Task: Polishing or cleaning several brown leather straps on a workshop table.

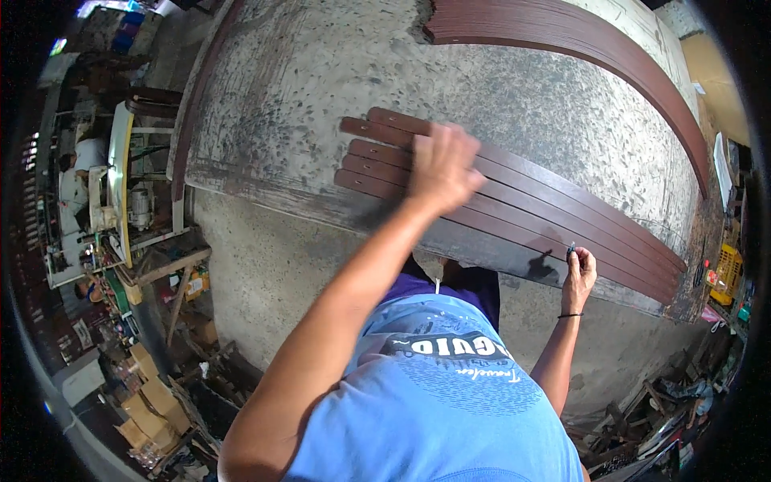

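Nearest the camera, a light blue T-shirt (418, 410) with pale lettering is worn by the person. Both hands are set well apart. The left hand (444, 170) is placed over the left part of the brown slats (546, 207) and is blurred; whether a slat is touched or gripped by it cannot be told. The right hand (580, 275) is positioned at the near edge of the slats, toward their right part. A small dark item (572, 248) is pinched upright between its thumb and fingers; its kind is too small to be identified. A dark wristband (570, 315) is fitted on the right wrist.

Five slats are laid side by side along the near edge of a grey, worn worktop (305, 96). Their left ends are rounded, pierced near the tip and staggered; their right ends are more closely aligned.

Beyond the slats, a wide brown board (554, 34) is laid across the far right of the worktop, its outline curved by the lens. To the right, a yellow crate (729, 269) is located. At the lower left, cardboard boxes (152, 414) are piled.
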Demonstrator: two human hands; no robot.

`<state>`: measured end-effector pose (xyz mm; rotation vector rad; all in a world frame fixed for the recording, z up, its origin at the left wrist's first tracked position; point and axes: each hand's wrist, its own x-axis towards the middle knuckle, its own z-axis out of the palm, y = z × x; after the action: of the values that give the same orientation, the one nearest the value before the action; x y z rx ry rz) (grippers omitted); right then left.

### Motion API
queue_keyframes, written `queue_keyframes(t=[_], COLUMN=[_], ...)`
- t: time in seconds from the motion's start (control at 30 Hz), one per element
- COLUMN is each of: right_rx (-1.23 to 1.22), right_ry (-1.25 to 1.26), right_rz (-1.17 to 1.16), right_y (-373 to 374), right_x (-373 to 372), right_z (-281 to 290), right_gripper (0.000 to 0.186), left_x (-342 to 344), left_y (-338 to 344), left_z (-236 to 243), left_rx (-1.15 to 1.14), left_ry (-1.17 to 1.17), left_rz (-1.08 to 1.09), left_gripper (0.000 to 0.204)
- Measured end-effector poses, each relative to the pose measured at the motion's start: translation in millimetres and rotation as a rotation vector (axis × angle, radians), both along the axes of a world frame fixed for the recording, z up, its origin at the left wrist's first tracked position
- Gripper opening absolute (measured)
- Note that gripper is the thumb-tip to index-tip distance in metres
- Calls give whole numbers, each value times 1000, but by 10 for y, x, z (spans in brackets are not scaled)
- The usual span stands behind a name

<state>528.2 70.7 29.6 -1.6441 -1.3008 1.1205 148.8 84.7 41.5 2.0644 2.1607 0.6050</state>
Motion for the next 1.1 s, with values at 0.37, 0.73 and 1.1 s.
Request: queue_keyframes(t=[0.37, 0.73, 1.1], right_rx=[314, 673, 670], right_ry=[-527, -590, -577], right_rz=[393, 976, 1126], right_y=[-45, 116, 178], right_x=[-496, -2970, -2941], right_z=[86, -194, -154], right_gripper=[26, 20, 27], left_x=[-2007, -1522, -1521], left_y=[-746, -822, -815], left_z=[-165, -329, -328], left_rx=[-353, -467, -420], left_ry=[145, 86, 134], left_rz=[832, 592, 609], left_gripper=[71, 73, 71])
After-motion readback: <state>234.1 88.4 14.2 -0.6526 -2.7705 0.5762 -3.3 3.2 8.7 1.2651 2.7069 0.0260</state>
